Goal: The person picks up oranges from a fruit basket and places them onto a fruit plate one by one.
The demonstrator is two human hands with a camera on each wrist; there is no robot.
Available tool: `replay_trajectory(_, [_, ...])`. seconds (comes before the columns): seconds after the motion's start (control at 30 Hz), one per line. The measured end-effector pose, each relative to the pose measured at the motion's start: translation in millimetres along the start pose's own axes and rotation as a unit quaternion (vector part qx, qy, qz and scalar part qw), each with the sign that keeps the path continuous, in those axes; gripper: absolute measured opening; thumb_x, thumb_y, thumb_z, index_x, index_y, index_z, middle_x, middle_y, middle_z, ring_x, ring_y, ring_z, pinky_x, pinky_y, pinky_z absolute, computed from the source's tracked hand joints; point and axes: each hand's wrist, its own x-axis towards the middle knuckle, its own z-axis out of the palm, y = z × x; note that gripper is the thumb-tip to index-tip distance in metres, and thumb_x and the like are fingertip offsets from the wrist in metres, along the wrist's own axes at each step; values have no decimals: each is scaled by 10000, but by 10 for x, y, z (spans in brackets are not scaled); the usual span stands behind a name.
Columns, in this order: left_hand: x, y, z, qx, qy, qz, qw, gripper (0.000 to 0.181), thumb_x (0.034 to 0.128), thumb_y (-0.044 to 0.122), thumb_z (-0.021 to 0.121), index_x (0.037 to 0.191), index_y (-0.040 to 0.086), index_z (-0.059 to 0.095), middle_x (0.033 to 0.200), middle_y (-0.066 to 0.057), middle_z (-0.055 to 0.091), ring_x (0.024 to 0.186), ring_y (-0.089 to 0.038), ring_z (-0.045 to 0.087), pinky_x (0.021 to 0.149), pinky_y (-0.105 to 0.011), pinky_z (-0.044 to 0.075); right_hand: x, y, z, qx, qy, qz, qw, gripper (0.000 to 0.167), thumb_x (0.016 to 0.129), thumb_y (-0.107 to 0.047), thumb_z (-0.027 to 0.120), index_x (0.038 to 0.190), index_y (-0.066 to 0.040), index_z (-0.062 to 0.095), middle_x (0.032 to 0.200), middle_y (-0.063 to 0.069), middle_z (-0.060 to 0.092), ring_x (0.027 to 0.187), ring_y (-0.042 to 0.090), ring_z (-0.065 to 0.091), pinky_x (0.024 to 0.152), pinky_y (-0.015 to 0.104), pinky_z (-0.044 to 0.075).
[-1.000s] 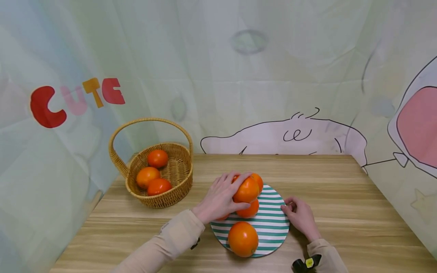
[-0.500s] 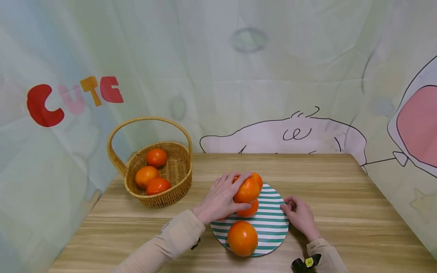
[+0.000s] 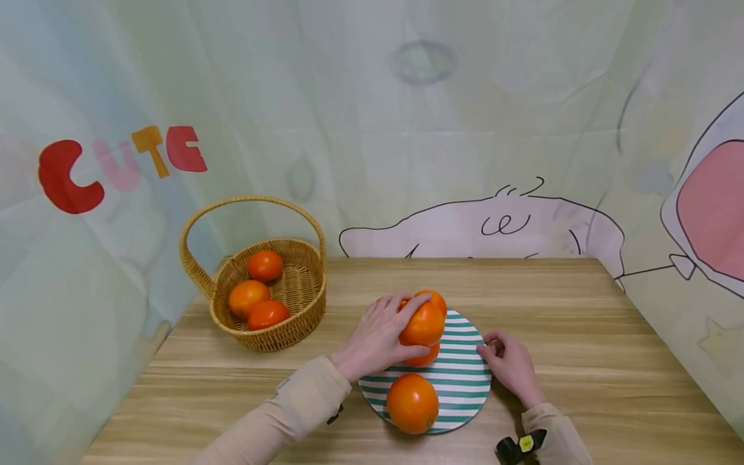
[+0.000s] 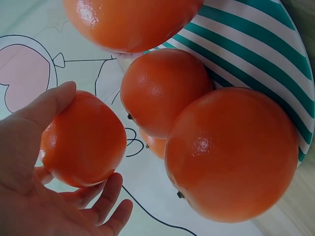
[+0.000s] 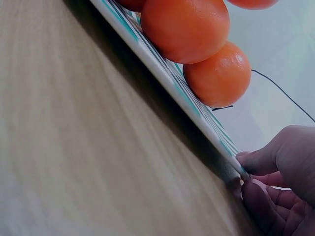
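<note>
Three fruits (image 3: 248, 298) lay in the wicker basket (image 3: 302, 329), others (image 3: 413, 404) on the striped plate (image 3: 465, 371); the left hand's (image 3: 378, 339) fingers gripped one fruit (image 3: 423, 324), the right hand's (image 3: 511, 368) pinched the plate.

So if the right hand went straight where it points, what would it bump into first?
The right hand would meet the striped plate first: it pinches its edge. Then maybe an orange fruit, but depth is unclear.
</note>
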Motion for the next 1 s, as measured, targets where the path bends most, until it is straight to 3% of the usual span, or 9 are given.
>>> replay_trajectory(1.0, [1, 28, 51, 22, -106, 21, 9999, 783, 872, 473, 744, 1526, 247, 378, 1422, -117, 498, 1210, -317, 532, 1020, -486, 445, -4, -8, -6, 62, -46, 78, 9999, 260, 937, -149, 672, 1126, 28, 648, 806, 73, 570, 733, 177, 498, 599, 219, 374])
